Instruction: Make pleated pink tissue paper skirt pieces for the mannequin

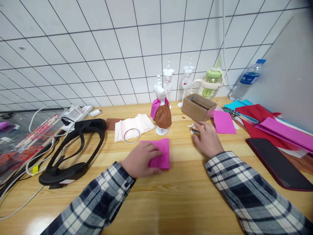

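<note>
My left hand [144,160] rests on a folded magenta sheet [165,153], fingers spread over its left part. Whether the sheet is paper or cloth I cannot tell. My right hand [207,138] reaches to a few small metal and white pieces [194,129], too small to name. Its thumb and fingertips are apart and touch or hover just over them. Behind the sheet stands a small white dress form [159,92] wearing a magenta top piece [155,107] and a gathered brown skirt [163,116]. A cream pleated strip [133,125] lies to its left, with a metal ring [132,135] on it.
Two more dress forms [168,78] stand against the tiled wall. An open cardboard box [195,109], a green-lidded jug [210,83] and a water bottle [248,80] are behind right. Coloured sheets [256,122] and a phone [278,163] lie right; a black headset [73,153] and cables left.
</note>
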The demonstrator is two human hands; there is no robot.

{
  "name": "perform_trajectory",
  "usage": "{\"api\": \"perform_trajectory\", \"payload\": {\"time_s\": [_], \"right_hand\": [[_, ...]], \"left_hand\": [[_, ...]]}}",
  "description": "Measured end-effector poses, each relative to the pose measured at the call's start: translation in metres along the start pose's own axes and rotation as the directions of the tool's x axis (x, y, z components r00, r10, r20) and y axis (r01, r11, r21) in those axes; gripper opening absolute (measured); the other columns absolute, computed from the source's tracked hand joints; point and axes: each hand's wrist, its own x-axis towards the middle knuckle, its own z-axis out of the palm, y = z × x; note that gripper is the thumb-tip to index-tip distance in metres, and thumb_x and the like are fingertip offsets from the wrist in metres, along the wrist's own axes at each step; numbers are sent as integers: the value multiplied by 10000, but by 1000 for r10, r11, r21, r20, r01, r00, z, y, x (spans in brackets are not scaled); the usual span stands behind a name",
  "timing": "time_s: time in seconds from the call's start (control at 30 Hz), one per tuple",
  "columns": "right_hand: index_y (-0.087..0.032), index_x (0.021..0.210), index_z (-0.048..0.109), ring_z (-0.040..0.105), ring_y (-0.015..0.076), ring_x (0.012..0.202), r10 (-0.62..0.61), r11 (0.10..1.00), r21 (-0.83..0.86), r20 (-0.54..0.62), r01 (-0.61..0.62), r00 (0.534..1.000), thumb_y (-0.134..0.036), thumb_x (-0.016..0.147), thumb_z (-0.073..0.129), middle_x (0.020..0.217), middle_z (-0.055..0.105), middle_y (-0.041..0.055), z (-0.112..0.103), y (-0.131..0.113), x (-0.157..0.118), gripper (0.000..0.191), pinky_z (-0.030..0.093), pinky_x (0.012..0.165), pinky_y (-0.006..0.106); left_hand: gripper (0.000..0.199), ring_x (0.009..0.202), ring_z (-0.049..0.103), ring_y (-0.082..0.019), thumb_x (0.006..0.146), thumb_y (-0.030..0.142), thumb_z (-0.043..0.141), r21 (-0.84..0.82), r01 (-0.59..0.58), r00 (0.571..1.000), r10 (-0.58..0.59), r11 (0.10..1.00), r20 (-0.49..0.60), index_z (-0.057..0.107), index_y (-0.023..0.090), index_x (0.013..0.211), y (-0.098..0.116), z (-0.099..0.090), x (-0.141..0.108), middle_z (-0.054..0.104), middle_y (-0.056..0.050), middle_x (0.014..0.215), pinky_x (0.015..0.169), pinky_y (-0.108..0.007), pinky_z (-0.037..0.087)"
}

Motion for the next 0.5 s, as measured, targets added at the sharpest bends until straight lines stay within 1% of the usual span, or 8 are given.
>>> {"api": "perform_trajectory", "payload": {"time_s": [0.03,0.1,0.17,0.23,0.3,0.4,0.43,0.5], "right_hand": [[-153,1301,527,467,296,1227,-76,992,106,16,74,997,-301,888,503,1309,533,153,0,-8,-2,439,363,1058,472],[-179,1295,529,484,270,1227,-249,926,306,53,222,967,-364,902,515,1284,563,129,-2,-27,-10,435,362,1080,458],[-197,1356,481,451,282,1284,-387,829,468,85,306,918,-461,876,571,1373,511,137,-2,-49,-21,556,352,1098,476],[-174,1466,332,378,305,1360,-405,774,572,115,273,907,-535,807,646,1476,409,166,0,-69,-34,814,328,1124,498],[-144,1508,244,299,319,1411,-416,794,551,186,256,890,-522,773,685,1527,333,179,4,-85,-45,937,300,1143,520],[-159,1476,340,317,326,1397,-453,837,452,262,307,852,-410,764,711,1521,365,145,8,-98,-53,841,266,1158,539],[-170,1439,405,359,314,1372,-444,852,423,268,310,855,-357,796,679,1498,406,132,8,-99,-52,724,276,1154,532],[-195,1326,536,443,270,1309,-409,876,381,259,297,875,-229,874,552,1439,488,106,6,-100,-50,454,313,1138,501]], "left_hand": [[545,1047,569,-275,755,538,689,-13,-4,1000,4,1000,22,628,230,1201,6,1,-1,636,-96,1160,910,-407,422],[346,1006,585,-241,854,439,616,-14,-1,999,1,1000,43,652,232,1129,15,5,-2,654,-79,1109,882,-379,422],[202,939,597,-210,932,297,506,-11,33,999,-32,999,23,677,216,1001,20,10,0,673,-65,1005,854,-362,420],[200,906,593,-200,932,214,471,-38,77,997,-78,996,-2,670,201,924,22,15,2,669,-58,949,831,-349,429],[153,960,576,-216,878,214,547,-88,108,994,-110,990,-25,651,199,989,23,17,4,651,-66,1019,847,-349,443],[394,1048,542,-251,796,296,667,-105,111,993,-115,988,-28,585,206,1171,21,15,3,598,-87,1168,886,-377,451],[390,1032,545,-251,805,324,665,-84,110,994,-112,990,-17,583,208,1168,20,14,2,599,-87,1158,873,-380,455],[184,940,562,-232,879,314,576,-16,117,993,-116,993,15,618,202,1019,17,13,0,626,-70,1028,806,-365,459]]}}
